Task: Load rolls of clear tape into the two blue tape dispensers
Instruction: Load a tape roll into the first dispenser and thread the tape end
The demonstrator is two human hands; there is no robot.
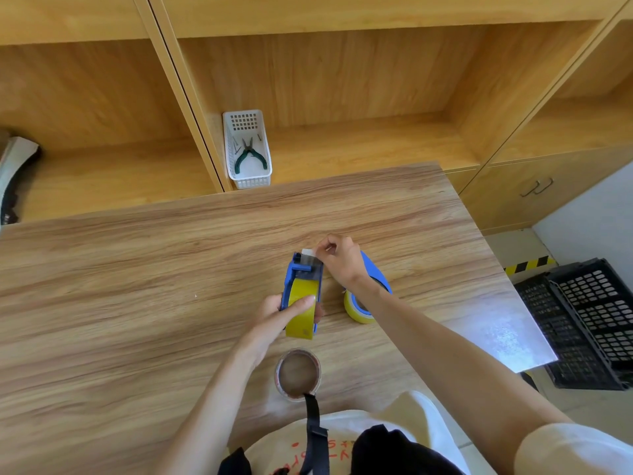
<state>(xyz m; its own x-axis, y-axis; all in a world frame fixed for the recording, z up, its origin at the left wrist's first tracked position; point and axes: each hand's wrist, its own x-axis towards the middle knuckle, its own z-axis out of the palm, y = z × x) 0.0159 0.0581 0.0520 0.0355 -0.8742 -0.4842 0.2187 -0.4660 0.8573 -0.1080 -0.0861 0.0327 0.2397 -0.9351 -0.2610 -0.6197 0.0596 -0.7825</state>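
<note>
Two blue dispensers are on the wooden table [137, 269]: the first dispenser [301, 286] sits in the left hand [284, 311], whose fingers wrap its body and thumb pins the yellowish tape roll [301, 313], probably to stop it turning. The right hand [337, 257] pinches the tape end [310, 257] over the cutter, apparently threading it. The second dispenser [371, 279], already loaded, lies just beside, under the right forearm.
</note>
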